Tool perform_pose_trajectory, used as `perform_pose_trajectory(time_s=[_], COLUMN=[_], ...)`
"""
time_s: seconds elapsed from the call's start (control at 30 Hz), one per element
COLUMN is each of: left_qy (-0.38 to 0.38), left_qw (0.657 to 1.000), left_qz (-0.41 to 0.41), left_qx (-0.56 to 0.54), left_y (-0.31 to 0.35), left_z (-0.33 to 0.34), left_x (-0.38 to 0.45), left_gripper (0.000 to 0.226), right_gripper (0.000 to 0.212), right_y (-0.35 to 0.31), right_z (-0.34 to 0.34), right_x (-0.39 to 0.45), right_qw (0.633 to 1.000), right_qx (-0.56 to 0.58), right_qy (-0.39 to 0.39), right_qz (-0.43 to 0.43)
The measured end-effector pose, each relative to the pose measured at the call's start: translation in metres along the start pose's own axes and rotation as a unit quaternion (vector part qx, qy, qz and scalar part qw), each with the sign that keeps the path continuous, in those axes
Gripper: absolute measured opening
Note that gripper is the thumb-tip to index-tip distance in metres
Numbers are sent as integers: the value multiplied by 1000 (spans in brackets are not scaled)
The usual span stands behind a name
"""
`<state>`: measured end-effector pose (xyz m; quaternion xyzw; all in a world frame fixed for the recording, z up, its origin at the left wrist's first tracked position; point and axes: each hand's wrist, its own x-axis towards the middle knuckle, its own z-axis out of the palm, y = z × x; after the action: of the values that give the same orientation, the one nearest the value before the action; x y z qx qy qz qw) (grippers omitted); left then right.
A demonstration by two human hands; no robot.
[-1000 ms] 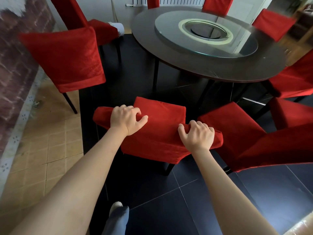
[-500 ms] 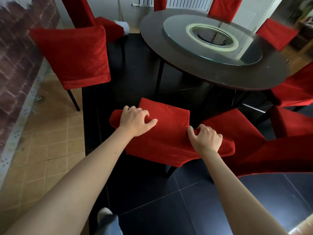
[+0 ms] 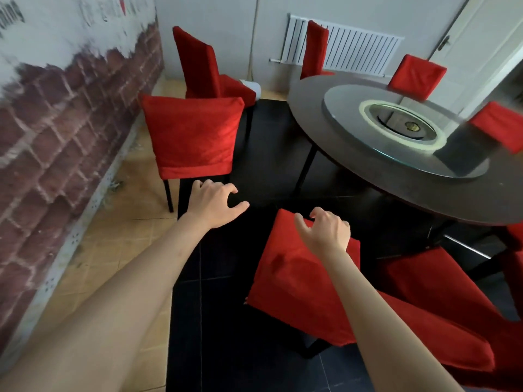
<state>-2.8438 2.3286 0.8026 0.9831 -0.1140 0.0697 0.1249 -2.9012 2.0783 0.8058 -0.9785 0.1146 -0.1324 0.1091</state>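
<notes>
left hand [image 3: 213, 203] empty, fingers spread loose over the dark floor; right hand [image 3: 325, 232] loosely curled, grasping nothing, above top edge of the near red chair [image 3: 297, 292].

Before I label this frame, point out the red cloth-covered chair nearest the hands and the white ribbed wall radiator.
Red cloth-covered chair [image 3: 297, 292]: head view, backrest cover.
White ribbed wall radiator [image 3: 362, 52]: head view, middle ribs.

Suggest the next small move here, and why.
Probably reach the left hand on to the red-covered chair by the brick wall and grip its backrest. Both hands are open and hold nothing; the left hovers just short of that chair, which stands apart from the round table, while the right hand is over the nearer chair.
</notes>
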Motion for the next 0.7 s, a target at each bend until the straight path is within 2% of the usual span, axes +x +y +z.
perform_pose_trajectory(time_s=[0.37, 0.5, 0.7], left_qy=[-47, -50, -63], left_qw=[990, 985, 983], left_qz=[-134, -165, -170], left_qx=[14, 12, 36], left_y=[-158, -202, -253], left_z=[-1, -5, -12], left_x=[37, 88, 185], left_gripper=[54, 53, 56], right_gripper=[48, 49, 51], right_y=[-149, -190, -247], right_z=[69, 98, 137], right_x=[86, 141, 246], right_qw=[995, 993, 991], right_qx=[24, 23, 31], right_qy=[-56, -63, -75], right_qz=[-81, -101, -104])
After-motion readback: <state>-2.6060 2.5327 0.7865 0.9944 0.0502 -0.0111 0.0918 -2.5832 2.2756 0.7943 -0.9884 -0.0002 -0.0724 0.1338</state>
